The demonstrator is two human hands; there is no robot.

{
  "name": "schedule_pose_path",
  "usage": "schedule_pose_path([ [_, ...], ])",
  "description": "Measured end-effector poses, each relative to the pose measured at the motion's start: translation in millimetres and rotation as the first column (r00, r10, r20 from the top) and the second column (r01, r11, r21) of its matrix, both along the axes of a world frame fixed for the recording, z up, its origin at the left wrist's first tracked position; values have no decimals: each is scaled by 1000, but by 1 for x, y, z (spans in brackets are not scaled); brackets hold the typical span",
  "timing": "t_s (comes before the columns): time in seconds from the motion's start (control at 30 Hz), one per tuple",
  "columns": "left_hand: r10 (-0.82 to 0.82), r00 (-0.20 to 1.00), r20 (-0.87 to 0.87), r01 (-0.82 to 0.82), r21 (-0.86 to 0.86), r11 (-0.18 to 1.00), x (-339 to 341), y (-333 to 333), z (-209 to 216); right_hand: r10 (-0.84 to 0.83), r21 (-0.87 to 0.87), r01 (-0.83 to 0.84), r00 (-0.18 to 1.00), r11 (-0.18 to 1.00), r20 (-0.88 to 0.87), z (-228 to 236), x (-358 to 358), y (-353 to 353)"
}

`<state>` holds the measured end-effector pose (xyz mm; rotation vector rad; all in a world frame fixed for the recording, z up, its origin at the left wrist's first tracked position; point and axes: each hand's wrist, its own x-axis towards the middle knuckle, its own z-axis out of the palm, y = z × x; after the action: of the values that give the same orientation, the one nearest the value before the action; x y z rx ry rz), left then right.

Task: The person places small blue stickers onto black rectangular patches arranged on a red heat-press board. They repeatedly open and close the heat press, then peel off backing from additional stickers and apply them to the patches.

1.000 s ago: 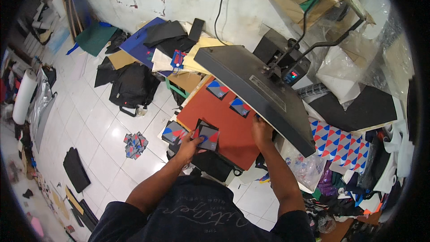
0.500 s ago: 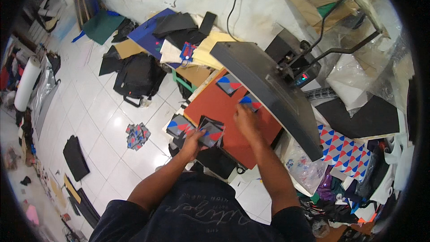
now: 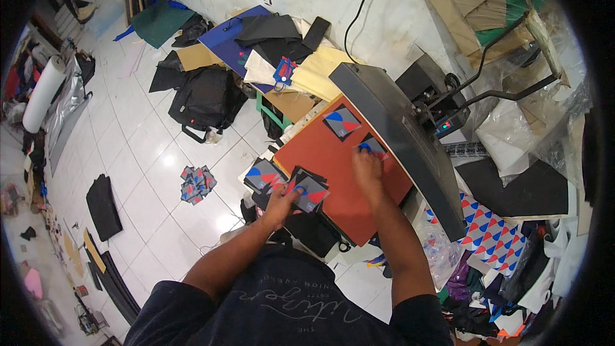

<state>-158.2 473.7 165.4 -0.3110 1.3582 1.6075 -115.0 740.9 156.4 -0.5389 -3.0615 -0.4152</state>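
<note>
My left hand [image 3: 279, 206] is closed round a stack of black-edged printed patches [image 3: 314, 193], grey with red and blue shapes. It holds them over the near left edge of the heat press's orange-red bed [image 3: 339, 198]. On the bed's far part, my right hand [image 3: 368, 172] has its fingers bunched on a similar patch [image 3: 379, 147], partly hidden by them. Another patch [image 3: 342, 122] lies flat just beyond it. The dark heat press plate [image 3: 403, 141] is raised and tilted, close to my right hand. More patches [image 3: 261, 174] sit beside the bed, left of the held stack.
A heap of patches [image 3: 197, 184] lies on the white tiled floor. Beyond it is a black bag [image 3: 208, 106]. A phone [image 3: 316, 33] rests on sheets by the wall. To the right are a patterned sheet [image 3: 490, 234] and piled scraps. The press handle [image 3: 506, 93] juts out at upper right.
The view has shifted, so the press and bed appear farther right. Both hands keep nearly the same places relative to the bed, the right still on its patch, the left still holding the stack.
</note>
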Motion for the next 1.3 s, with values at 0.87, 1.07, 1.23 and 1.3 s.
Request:
schedule_pose_path([
  [0.87, -27, 1000, 8, 26, 27, 999, -6, -6, -16, 5, -214, -12, 999, 977, -32, 0, -104, -16],
  [1.07, -10, 998, 57, 10, 5, 1000, -6, -6, -21, 28, -194, -25, 1000, 981, 14, -2, -108, -17],
  [1.23, -27, 994, 105, 17, 94, 995, -7, -6, -39, 78, -134, -92, 991, 987, -107, -1, -95, -17],
  [1.3, 9, 993, 116, -18, 81, 997, -7, -8, -47, 106, -174, -122, 989, 977, -102, 18, -83, -32],
])
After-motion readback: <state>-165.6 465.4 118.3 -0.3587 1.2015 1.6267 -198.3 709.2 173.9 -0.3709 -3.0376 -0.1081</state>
